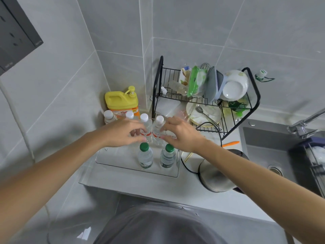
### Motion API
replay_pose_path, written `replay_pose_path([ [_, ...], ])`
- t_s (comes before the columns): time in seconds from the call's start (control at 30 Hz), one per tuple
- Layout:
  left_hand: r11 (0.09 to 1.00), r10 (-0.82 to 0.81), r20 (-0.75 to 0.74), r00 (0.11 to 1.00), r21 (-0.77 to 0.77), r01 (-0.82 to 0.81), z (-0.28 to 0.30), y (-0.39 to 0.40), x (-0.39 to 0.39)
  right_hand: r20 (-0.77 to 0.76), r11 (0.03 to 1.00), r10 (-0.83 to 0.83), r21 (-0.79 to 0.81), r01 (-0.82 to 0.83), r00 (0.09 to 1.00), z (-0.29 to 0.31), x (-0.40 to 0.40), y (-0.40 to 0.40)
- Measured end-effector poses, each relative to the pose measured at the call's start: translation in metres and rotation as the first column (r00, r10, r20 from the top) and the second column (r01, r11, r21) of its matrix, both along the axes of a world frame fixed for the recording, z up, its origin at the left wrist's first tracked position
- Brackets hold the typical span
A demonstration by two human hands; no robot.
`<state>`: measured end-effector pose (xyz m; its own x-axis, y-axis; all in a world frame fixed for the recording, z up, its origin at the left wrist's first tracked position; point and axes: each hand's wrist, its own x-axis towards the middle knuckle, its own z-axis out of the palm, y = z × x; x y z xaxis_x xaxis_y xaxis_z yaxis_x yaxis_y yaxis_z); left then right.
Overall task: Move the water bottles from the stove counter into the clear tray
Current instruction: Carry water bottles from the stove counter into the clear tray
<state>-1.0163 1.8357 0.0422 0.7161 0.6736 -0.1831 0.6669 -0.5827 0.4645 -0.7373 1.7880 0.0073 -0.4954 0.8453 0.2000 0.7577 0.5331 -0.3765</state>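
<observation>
- The bench (pixel 133 187) runs from the left wall to the sink (pixel 263 152); a black rack (pixel 249 104) crammed with dishes stands at its far right.
- The clear tray (pixel 114 159) sits at the left, near edge of the bench, with a steel kettle (pixel 214 176) just beside its right rim.
- A yellow jug (pixel 119 101) stands in the far left corner, behind a row of white-capped bottles.
- Left hand (pixel 123 132): its grip is curled on a white-capped bottle (pixel 146 127) at the label, fingers wrapped round the near side.
- Right hand (pixel 179 132): fingers bent towards a second white-capped bottle (pixel 158 128), touching or almost; I cannot tell whether this grip is clamped.
- Both of these bottles stand upright at the tray's far edge, touching each other.
- Two green-capped bottles (pixel 145 155) already stand in the tray, near side, just beside one another.
- Two more white-capped bottles (pixel 109 116) wait at the far left, outside the tray as far as I can see.
- Risks, as I judge them: either wrist hangs just over a green cap, so a low pull back could tip those bottles; the clear tray rim is hard to see, and a bottle base catching it could topple; the smooth, likely soft bottles may slip from a loose grip.
</observation>
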Motion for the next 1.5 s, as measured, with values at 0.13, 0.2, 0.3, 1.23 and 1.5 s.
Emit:
replay_pose_path([
  [0.13, 0.992, -0.115, -0.211, 0.971, 0.033, 0.124, -0.014, -0.022, -0.001, 0.100, 0.974, 0.038, -0.225, -0.014, 0.994, -0.001, 0.008, -0.029],
  [0.2, 0.979, -0.130, -0.227, 0.965, 0.126, 0.161, -0.021, -0.028, 0.005, 0.154, 0.970, 0.047, -0.245, -0.008, 0.987, -0.003, 0.010, -0.034],
  [0.3, 0.961, -0.119, -0.237, 0.964, 0.218, 0.172, -0.027, -0.033, 0.013, 0.184, 0.970, 0.019, -0.240, 0.026, 0.983, -0.005, 0.010, -0.035],
  [1.23, 0.967, 0.041, -0.171, 0.984, 0.254, 0.003, -0.036, 0.014, 0.086, 0.207, 0.929, -0.271, -0.200, 0.312, 0.940, -0.015, 0.016, -0.003],
  [1.5, 0.978, -0.052, -0.242, 0.969, 0.184, 0.098, -0.034, 0.020, 0.079, 0.242, 0.940, -0.218, -0.207, 0.270, 0.945, -0.014, 0.008, 0.000],
])
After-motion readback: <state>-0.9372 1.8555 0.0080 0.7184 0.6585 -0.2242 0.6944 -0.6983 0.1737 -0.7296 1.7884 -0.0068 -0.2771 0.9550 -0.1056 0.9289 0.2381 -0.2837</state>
